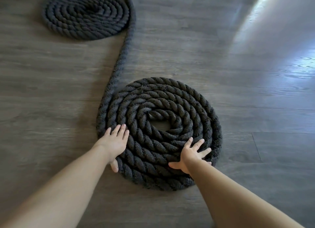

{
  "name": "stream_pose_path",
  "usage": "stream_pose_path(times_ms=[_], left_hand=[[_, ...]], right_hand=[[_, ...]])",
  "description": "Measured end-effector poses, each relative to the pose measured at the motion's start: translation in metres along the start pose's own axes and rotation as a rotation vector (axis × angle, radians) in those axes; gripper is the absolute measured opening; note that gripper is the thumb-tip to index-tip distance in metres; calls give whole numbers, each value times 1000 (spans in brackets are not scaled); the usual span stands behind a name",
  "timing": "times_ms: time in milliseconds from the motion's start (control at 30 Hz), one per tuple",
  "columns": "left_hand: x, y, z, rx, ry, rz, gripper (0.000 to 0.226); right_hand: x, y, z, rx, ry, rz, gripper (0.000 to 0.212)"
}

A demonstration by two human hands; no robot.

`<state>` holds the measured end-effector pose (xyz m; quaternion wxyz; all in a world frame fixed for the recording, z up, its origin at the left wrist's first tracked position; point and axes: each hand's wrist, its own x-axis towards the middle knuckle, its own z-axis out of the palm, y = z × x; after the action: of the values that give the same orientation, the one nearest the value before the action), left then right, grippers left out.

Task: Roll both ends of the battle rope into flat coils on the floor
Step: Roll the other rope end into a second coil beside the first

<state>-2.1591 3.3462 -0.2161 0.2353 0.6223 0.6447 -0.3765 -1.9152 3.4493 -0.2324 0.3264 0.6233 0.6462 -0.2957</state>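
twisted black rope (119, 57) lies in a round flat coil (159, 134) at centre frame, left hand (115, 140) and right hand (191, 155) pressing flat, fingers spread, second coil (85, 14) upper left, bare wood-grain floor (255, 159) around.

place: home or gym rm, unclear | grey wood-look plank floor (221, 40) | window glare

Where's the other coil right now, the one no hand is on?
The far coil lies flat on the floor at the head view's upper left, beyond the near coil.
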Motion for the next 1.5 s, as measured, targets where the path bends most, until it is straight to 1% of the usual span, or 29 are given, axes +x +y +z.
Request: stream_pose_path(times_ms=[433, 567, 700, 967, 1067, 1167, 1233, 1300, 1367, 1400, 1433, 1500], left_hand=[[8, 4, 4, -125, 73, -37, 145], [15, 7, 7, -96, 145, -47, 141], [29, 18, 2, -151, 188, -96, 140], [59, 47, -44, -350, 141, -221, 142], [72, 58, -64, -426, 123, -258, 141], [84, 69, -85, -496, 97, -301, 139], [89, 73, -96, -522, 74, -329, 139], [92, 76, -107, -530, 39, -366, 140], [95, 79, -121, -541, -30, -416, 140], [97, 81, -128, -543, -80, -444, 140], [99, 84, -135, -536, -133, -465, 141], [105, 87, -145, -489, -204, -485, 143]], right_hand=[[32, -10, -46, -213, 31, -65, 138], [51, -11, -69, -264, 33, -129, 136], [73, -15, -100, -346, 22, -175, 136], [131, -23, -175, -501, 41, -310, 134], [146, -28, -205, -522, 58, -358, 133], [158, -32, -228, -500, 68, -376, 131], [162, -37, -235, -442, 77, -357, 126], [160, -44, -232, -286, 96, -275, 113], [150, -52, -219, -71, 98, -115, 98], [143, -57, -213, 21, 80, -41, 100], [138, -60, -207, 85, 62, -1, 110], [133, -64, -195, 99, 36, -1, 137]])
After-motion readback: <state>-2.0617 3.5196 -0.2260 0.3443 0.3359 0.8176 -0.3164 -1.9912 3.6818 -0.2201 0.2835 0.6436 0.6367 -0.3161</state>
